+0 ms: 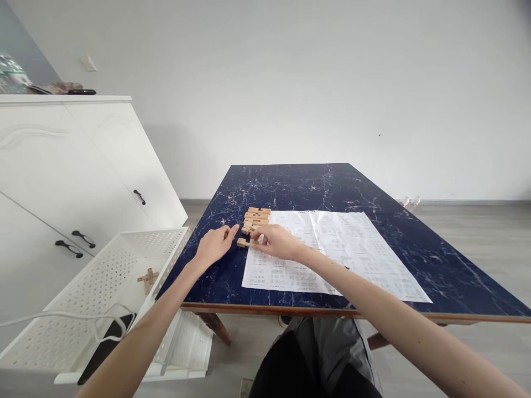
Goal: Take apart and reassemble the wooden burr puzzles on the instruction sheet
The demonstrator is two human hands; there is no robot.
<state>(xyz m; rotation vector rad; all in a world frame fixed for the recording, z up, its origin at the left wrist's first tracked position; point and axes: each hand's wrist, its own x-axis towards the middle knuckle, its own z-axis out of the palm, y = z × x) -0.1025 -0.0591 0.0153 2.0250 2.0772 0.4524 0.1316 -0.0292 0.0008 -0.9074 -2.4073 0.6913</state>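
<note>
Several notched wooden puzzle pieces (257, 214) lie close together at the left edge of a printed paper sheet (332, 243). My right hand (277, 242) is over the sheet's left edge, its fingers closed on a notched wooden piece (242, 242) whose blocky end sticks out to the left; the fingers partly hide the rest of it. To the left, my left hand (214, 244) rests on the blue table, thumb stretched toward the pieces and the other fingers loosely bent. Nothing shows in it, and it is apart from the wood.
The dark blue marbled table (290, 185) stands near a white wall. At left is a white perforated basket (116, 265) with a crossed wooden piece (148, 279), a white cable (62, 315) and a black object (105, 345). Behind it stands a white cabinet (83, 166).
</note>
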